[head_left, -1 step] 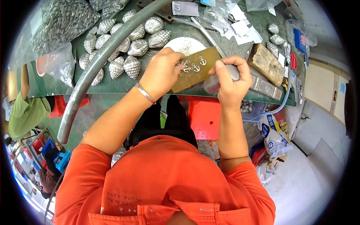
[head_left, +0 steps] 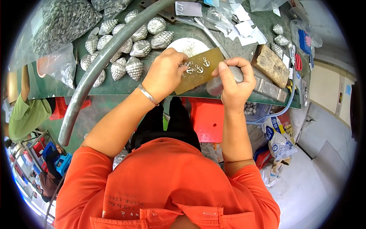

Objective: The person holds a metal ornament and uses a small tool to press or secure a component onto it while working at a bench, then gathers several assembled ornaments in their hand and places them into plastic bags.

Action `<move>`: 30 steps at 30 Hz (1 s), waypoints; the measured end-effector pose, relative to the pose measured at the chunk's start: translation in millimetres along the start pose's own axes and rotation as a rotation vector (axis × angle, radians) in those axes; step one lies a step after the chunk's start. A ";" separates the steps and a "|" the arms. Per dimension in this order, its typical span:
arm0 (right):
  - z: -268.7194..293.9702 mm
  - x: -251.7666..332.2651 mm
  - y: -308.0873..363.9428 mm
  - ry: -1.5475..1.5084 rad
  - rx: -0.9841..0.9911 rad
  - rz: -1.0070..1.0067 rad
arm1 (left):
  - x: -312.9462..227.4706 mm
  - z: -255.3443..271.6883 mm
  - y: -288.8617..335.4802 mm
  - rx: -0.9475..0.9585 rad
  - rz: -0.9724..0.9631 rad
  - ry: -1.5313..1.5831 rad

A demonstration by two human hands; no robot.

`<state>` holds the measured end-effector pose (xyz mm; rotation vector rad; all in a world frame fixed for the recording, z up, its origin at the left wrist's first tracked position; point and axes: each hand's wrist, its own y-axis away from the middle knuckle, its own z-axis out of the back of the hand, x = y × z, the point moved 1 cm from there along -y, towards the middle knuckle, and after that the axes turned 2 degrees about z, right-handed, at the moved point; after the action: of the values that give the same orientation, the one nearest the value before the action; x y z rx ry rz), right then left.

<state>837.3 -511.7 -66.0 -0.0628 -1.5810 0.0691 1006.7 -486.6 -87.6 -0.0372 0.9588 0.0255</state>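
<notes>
A brownish-yellow flat plate (head_left: 207,68) lies at the table's near edge, with several small silver anchor charms (head_left: 198,69) on it. My left hand (head_left: 169,72) is over the plate's left part, fingertips pinched together close to the charms. What they pinch, if anything, is too small to make out. My right hand (head_left: 238,86) grips a grey rounded block (head_left: 215,86) at the plate's right end, thumb and fingers wrapped round it. Behind the plate sits a round white dish (head_left: 187,45) with small bits on it, partly covered by my left hand and the plate.
Silver ridged shell-shaped pieces (head_left: 134,68) crowd the table at left, beneath a thick curved grey pipe (head_left: 93,76). A bag of small metal parts (head_left: 63,23) stands at far left. At right are a worn block (head_left: 270,65), a grey metal bar (head_left: 270,89) and a blue hose (head_left: 286,108).
</notes>
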 end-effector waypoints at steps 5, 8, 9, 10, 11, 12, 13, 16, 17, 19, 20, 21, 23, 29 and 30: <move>-1.0 0.5 1.5 0.026 0.026 -0.026 | 1.6 0.7 -2.2 0.014 -0.003 -0.015; -2.6 -1.2 1.0 0.108 0.064 -0.032 | -3.2 4.0 -4.2 0.060 0.082 0.086; -7.0 -0.2 0.1 0.145 0.095 -0.012 | -7.5 5.3 -4.9 0.087 0.137 0.149; -10.0 0.8 -0.7 0.184 0.126 0.009 | -10.9 6.2 -5.2 0.114 0.191 0.213; -11.5 0.6 -1.2 0.238 0.160 0.035 | -12.8 6.8 -5.3 0.134 0.181 0.224; -12.4 -0.5 -1.5 0.293 0.192 0.062 | -14.3 7.3 -5.4 0.154 0.171 0.234; -13.4 -1.8 -1.4 0.346 0.228 0.088 | -14.9 8.0 -5.2 0.172 0.163 0.243; -11.3 -5.4 -0.1 0.361 0.217 0.162 | -11.3 1.5 -3.1 0.145 0.205 0.500; -11.2 -5.5 0.4 0.348 0.208 0.175 | -11.8 1.6 -2.6 0.188 0.340 0.619; -11.3 -4.2 2.3 0.316 0.152 0.180 | -16.2 3.5 -0.6 0.274 0.613 0.856; -11.5 -3.7 2.9 0.300 0.124 0.183 | -17.0 3.0 0.5 0.241 0.597 0.847; -11.8 -3.2 2.6 0.310 0.117 0.182 | -17.6 2.1 1.7 0.208 0.581 0.837; -12.2 -1.9 2.6 0.331 0.102 0.180 | -17.5 0.2 3.1 0.156 0.573 0.828; -19.3 -0.6 7.2 0.461 0.060 0.343 | -19.6 -3.1 5.4 -0.068 0.343 0.561; -22.2 1.7 7.6 0.512 0.064 0.453 | -21.4 -4.5 6.7 -0.139 0.229 0.443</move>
<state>859.4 -503.9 -64.7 -0.3603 -1.0285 0.4252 990.6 -480.1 -72.8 -0.0623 1.3991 0.3056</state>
